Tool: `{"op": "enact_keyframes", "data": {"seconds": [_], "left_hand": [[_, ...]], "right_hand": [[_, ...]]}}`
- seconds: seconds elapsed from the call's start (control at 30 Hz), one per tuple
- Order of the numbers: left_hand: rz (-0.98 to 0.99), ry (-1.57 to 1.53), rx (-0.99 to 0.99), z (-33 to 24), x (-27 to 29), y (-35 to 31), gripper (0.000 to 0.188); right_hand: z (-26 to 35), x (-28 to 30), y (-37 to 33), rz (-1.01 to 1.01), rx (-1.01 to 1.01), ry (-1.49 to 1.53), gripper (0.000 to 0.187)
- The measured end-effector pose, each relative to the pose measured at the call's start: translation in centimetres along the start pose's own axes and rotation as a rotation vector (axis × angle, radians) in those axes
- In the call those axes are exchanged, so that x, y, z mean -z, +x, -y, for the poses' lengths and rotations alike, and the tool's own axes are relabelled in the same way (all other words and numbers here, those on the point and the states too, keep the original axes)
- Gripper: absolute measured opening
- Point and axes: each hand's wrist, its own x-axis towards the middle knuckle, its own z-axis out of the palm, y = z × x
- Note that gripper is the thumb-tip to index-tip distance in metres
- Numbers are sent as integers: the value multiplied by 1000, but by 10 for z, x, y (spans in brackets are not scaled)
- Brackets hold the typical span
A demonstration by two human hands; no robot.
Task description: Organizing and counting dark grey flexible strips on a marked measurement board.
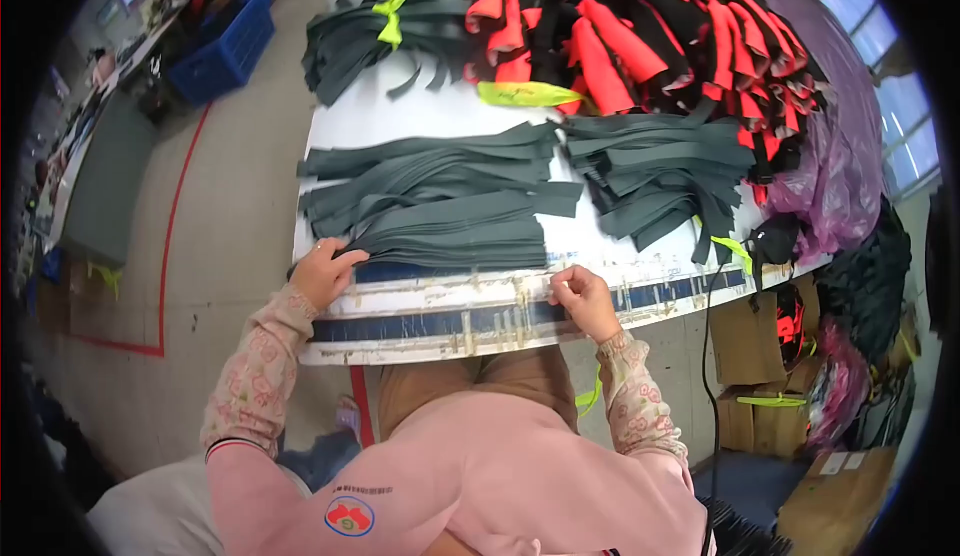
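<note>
Soft grey-green strips [450, 231] lie stacked at the centre of the frame, the left hand [322, 271] at their lower left end.
The left hand is partly curled, fingertips touching the strip ends; whether it pinches one I cannot tell. The right hand [585, 301], lower right of centre, is loosely curled over the white table [420, 344], thumb and forefinger close together; any hold is unclear. The strips look light, limp and hard to damage, probably apt to slide over one another; the loose left ends seem the best place to grip, one layer at a time.
</note>
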Motion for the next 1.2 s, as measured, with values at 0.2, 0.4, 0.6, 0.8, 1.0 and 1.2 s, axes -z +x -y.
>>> {"op": "enact_keyframes", "data": {"seconds": [0.2, 0.4, 0.6, 0.8, 1.0, 1.2], "left_hand": [[244, 27, -26, -42, 116, 104, 61], [340, 561, -169, -111, 232, 239, 75], [335, 792, -327, -167, 270, 321, 53], [50, 670, -484, -206, 259, 421, 44], [-536, 395, -333, -279, 201, 498, 33], [-253, 272, -163, -261, -38, 534, 39]], "right_hand": [[7, 40, -13, -20, 12, 7, 7], [-26, 54, -3, -71, 30, 152, 7], [-42, 57, -10, -97, 80, 234, 5], [-50, 56, -10, -39, 152, 280, 7], [-47, 56, -14, -22, 157, 311, 8], [-47, 60, -14, -53, 155, 343, 8]]}}
